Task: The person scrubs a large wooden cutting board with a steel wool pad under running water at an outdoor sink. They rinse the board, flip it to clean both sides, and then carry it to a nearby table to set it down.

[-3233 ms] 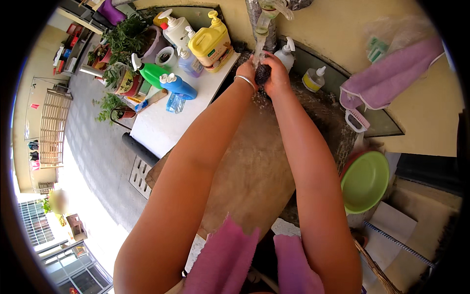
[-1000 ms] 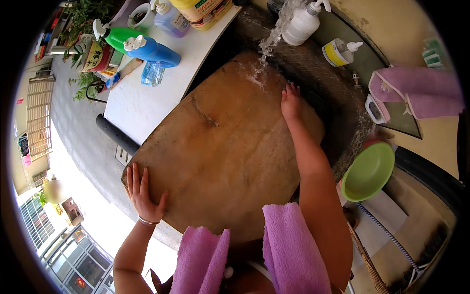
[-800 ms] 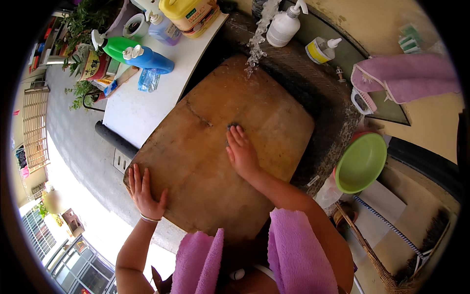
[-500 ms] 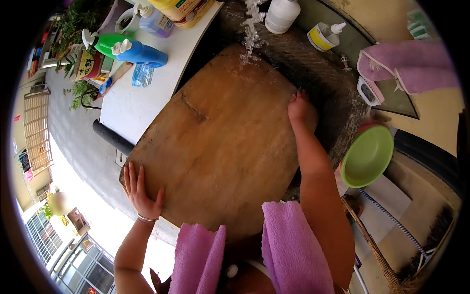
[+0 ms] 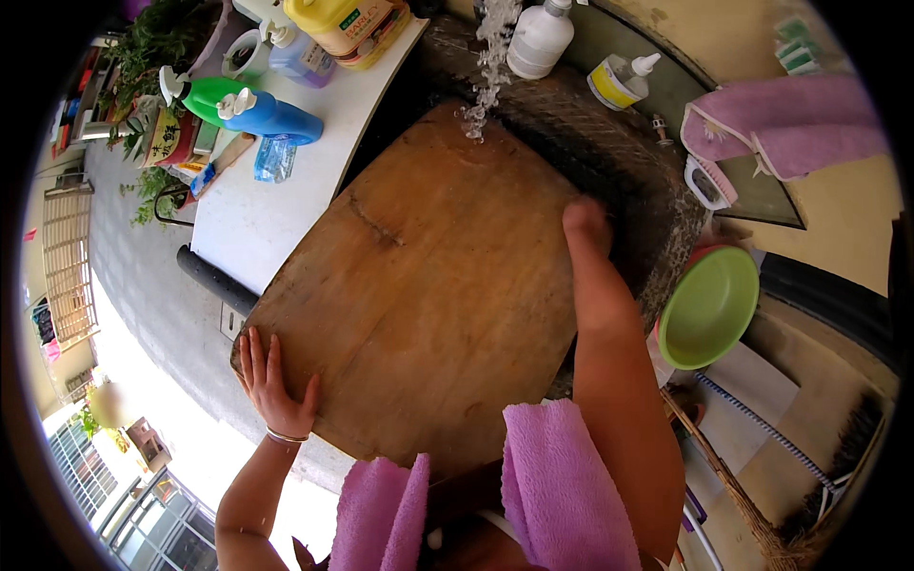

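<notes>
A large brown wooden board point(image 5: 428, 295), wet at its far end, lies tilted across a dark stone sink point(image 5: 657, 224). My left hand point(image 5: 277, 392) rests flat on its near left edge, fingers and thumb spread. At the far right edge, my right hand point(image 5: 585, 224) is closed round the board; motion blurs it, and its fingers are hidden beyond the rim. A stream of water point(image 5: 493, 52) falls onto the far end and splashes there. The board's underside is out of sight.
A white counter point(image 5: 271, 214) at the left holds a blue bottle point(image 5: 276, 115), a green bottle point(image 5: 205, 98) and a yellow jug point(image 5: 352, 27). A white bottle point(image 5: 541, 40) stands behind the sink. Right of it are a green basin point(image 5: 709, 306) and a broom point(image 5: 728, 476).
Water now lands farther onto the board. My right hand has shifted slightly nearer along the right edge and blurred. My left hand stays on the left edge; the view has shifted a little.
</notes>
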Motion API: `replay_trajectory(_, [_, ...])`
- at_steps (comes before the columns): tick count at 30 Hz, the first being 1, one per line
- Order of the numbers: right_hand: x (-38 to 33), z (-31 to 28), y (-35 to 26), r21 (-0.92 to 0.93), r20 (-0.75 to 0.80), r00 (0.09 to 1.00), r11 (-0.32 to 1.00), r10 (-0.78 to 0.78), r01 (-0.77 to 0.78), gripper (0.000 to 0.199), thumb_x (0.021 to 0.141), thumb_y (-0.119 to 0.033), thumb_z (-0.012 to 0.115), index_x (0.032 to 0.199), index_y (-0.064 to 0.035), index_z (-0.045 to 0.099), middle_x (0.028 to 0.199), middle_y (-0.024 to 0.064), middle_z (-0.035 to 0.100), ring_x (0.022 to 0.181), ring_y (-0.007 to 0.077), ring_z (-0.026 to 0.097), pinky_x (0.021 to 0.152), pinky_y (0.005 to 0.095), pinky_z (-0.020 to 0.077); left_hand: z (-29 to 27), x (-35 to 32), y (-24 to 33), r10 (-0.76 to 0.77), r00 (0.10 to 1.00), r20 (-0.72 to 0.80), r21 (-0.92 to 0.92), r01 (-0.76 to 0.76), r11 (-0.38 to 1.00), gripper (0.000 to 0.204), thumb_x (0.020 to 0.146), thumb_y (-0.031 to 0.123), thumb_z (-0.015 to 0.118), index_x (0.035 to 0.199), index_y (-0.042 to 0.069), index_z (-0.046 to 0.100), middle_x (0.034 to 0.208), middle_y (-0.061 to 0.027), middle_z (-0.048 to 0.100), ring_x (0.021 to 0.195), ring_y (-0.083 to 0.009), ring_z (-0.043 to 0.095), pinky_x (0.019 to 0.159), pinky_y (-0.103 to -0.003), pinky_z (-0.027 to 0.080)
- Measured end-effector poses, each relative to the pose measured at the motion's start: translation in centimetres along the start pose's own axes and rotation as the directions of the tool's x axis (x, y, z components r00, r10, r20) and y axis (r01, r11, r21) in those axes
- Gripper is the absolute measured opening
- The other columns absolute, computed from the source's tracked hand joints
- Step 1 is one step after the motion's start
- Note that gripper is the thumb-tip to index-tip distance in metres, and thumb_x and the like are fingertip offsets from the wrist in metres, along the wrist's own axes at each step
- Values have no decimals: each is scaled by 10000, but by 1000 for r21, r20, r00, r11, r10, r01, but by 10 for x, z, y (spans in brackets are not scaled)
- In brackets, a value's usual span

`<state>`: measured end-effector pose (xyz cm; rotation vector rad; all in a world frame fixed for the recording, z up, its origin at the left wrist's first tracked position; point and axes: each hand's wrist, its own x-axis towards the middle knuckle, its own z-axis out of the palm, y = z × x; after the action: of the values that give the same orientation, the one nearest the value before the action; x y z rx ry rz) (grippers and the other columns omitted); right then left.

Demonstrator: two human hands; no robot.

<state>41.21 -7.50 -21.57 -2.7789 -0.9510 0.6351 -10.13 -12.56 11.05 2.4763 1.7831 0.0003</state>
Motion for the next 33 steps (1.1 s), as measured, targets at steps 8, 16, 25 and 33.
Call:
replay_trajectory(8, [-84, 29, -163, 320, -269, 656, 577, -705, 751, 356, 885, -203, 583, 1167, 13, 594, 1355, 198, 506, 1273, 349, 456, 1033, 421, 407, -3, -3, 1, -36, 999, 27, 43, 35, 998, 767, 706, 328, 669, 1384, 29, 467, 1520, -203, 321, 1414, -413, 253, 1133, -539, 182])
replay_trajectory(16, [-20, 43, -218, 168, -148, 929, 917, -338, 361, 443, 864, -300, 644, 1200, -19, 579, 1247, 212, 575, 1207, 366, 504, 1032, 435, 401, -8, -7, -3, -104, 995, 10, 4, 104, 995, 785, 661, 360, 722, 1356, 64, 507, 1522, -187, 322, 1412, -405, 262, 1103, -624, 163])
replay_trajectory(25, [-255, -19, -225, 441, -206, 420, 299, -884, 846, 424, 866, -149, 635, 1255, 4, 559, 1377, 185, 490, 1283, 385, 450, 1070, 434, 367, -7, -5, -5, -120, 993, 7, -36, 120, 992, 770, 645, 338, 735, 1330, 55, 528, 1508, -194, 341, 1405, -398, 278, 1101, -621, 153])
replay_trajectory(33, [29, 55, -155, -155, -264, 857, 897, -442, 414, 383, 914, -240, 536, 1200, 10, 584, 1321, 265, 512, 1256, 403, 450, 1059, 440, 374, -12, 18, 1, -43, 999, 15, -44, 43, 998, 782, 631, 282, 732, 1343, 43, 512, 1500, -208, 348, 1399, -411, 284, 1114, -568, 196])
